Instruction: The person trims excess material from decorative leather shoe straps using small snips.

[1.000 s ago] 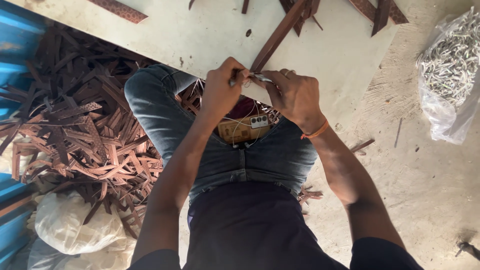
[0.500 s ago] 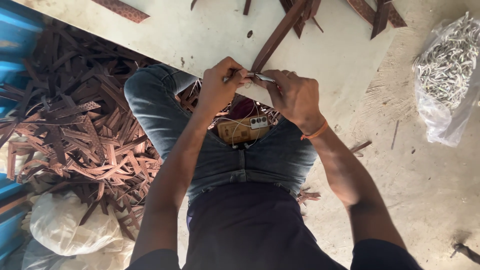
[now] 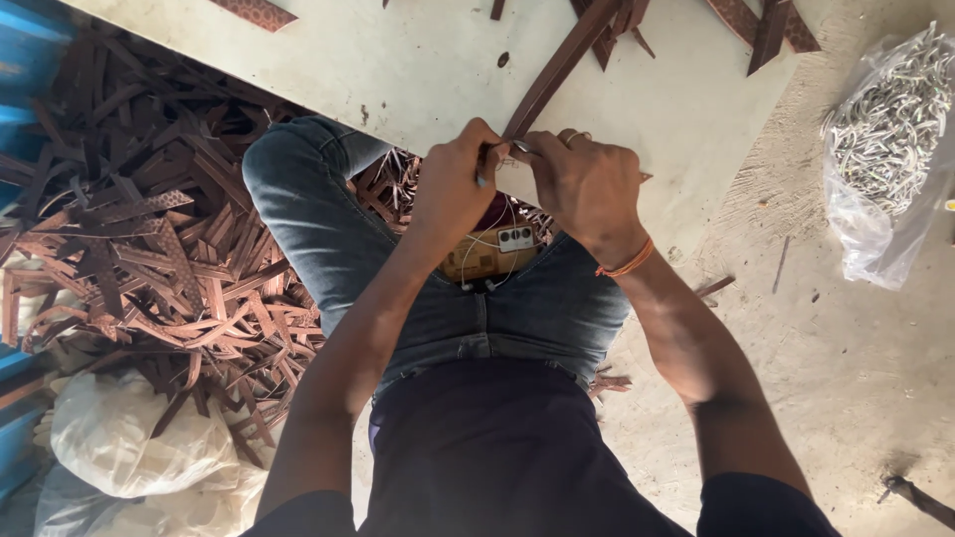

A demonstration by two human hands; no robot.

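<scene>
Brown strap (image 3: 557, 70) pinched at its near end between both hands, left hand (image 3: 453, 189) and right hand (image 3: 587, 189) closed tight on it along with a small metal piece (image 3: 519, 146), fitting apparently in progress, not finished. Beyond the hands, the pale bench (image 3: 398, 70) with more strips; left, a heaped strap pile (image 3: 149, 249); right, a bag of metal parts (image 3: 885, 139). Against half a second ago: grip unchanged, hands hardly shifted.

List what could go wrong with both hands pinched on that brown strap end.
1. The left hand and right hand crowd a small metal piece on the brown strap; a slip might nick a finger.
2. The phone lying loose in the lap may slide off.
</scene>
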